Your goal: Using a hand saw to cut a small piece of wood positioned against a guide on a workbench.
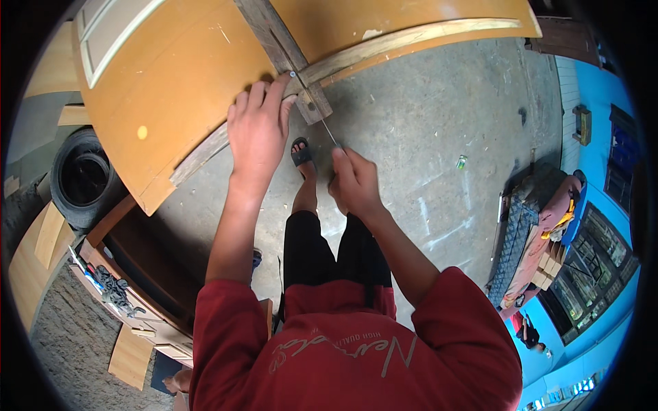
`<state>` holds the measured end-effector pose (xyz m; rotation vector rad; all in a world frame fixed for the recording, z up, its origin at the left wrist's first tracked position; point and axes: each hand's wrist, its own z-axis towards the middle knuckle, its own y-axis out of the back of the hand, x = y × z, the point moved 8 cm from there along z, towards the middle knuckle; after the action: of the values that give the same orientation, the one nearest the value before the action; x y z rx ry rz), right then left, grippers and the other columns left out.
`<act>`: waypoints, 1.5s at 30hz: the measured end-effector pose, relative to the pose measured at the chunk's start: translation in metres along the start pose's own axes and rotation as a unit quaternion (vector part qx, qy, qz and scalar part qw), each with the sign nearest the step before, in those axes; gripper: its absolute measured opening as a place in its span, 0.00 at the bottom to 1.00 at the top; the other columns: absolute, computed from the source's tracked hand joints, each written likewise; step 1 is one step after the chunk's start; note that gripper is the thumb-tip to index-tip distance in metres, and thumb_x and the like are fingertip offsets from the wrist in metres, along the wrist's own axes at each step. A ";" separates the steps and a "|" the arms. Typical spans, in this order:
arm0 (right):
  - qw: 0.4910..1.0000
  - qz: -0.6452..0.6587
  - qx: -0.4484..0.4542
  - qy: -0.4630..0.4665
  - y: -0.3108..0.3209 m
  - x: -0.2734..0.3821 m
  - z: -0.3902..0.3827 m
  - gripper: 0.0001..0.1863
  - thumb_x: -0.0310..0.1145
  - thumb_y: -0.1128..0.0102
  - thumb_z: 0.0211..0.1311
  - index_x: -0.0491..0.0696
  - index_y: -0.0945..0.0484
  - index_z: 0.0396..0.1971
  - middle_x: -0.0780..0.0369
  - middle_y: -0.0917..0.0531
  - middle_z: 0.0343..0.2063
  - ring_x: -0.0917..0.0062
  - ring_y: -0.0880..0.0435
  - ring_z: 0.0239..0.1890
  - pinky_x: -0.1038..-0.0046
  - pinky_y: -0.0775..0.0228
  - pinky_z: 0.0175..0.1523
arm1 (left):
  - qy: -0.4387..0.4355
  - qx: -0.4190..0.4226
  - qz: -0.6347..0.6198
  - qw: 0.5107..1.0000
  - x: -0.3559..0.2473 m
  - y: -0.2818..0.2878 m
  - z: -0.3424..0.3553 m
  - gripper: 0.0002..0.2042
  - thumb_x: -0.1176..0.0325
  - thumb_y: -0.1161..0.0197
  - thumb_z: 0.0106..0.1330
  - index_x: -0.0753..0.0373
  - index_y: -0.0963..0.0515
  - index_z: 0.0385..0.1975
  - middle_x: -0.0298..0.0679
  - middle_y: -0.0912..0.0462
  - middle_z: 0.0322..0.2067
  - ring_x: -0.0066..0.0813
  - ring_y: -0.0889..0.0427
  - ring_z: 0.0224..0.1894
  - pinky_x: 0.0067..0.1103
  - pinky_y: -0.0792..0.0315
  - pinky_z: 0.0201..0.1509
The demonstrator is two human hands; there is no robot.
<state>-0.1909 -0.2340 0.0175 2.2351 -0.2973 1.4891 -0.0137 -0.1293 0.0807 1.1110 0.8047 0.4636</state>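
My right hand (pixel 354 181) is closed round the handle of a tool with a thin metal shaft (pixel 331 133). The shaft reaches up to the lower end of a dark, worn wooden bar (pixel 314 106); its handle is mostly hidden by my fingers. My left hand (pixel 259 123) lies with fingers extended over the edge strip of an orange-brown wooden panel (pixel 185 89). Its index fingertip is beside a small round metal piece (pixel 293 73) on the bar, and the thumb rests near the strip. The bar crosses the pale edge strip (pixel 411 42) at an angle.
Black tyres (pixel 83 177) stand at the left, by a brown wooden cabinet (pixel 140 264). Grey concrete floor (pixel 425 130) lies beneath the panel, with a small green-and-white scrap (pixel 462 162) on it. At the right are stacked cushioned items (pixel 528 229) and a person (pixel 529 333) by a blue wall.
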 end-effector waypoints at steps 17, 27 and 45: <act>0.999 -0.032 -0.035 -0.009 -0.016 0.015 0.053 0.22 0.43 0.42 0.79 0.39 0.20 0.31 0.43 0.19 0.23 0.43 0.20 0.27 0.54 0.30 0.33 | 0.040 0.032 0.014 0.999 0.001 -0.011 -0.001 0.18 0.59 0.34 0.73 0.51 0.18 0.61 0.38 0.17 0.44 0.41 0.19 0.48 0.33 0.29 0.52; 1.000 -0.016 -0.005 0.005 -0.007 -0.018 0.026 0.24 0.43 0.44 0.82 0.38 0.24 0.28 0.47 0.26 0.19 0.56 0.28 0.21 0.60 0.34 0.31 | 0.047 0.031 0.015 0.998 0.006 -0.011 0.000 0.18 0.58 0.36 0.74 0.51 0.19 0.61 0.38 0.18 0.44 0.42 0.19 0.49 0.36 0.29 0.54; 0.998 -0.041 -0.025 0.041 -0.014 -0.001 0.056 0.26 0.44 0.46 0.82 0.37 0.23 0.29 0.47 0.26 0.18 0.63 0.28 0.20 0.58 0.34 0.32 | 0.033 0.049 0.041 0.997 0.006 -0.025 -0.003 0.18 0.56 0.38 0.75 0.50 0.21 0.62 0.37 0.19 0.48 0.40 0.20 0.53 0.41 0.28 0.58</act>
<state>-0.1400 -0.2481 -0.0049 2.1158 -0.2115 1.5087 -0.0136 -0.1338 0.0550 1.2287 0.8506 0.5363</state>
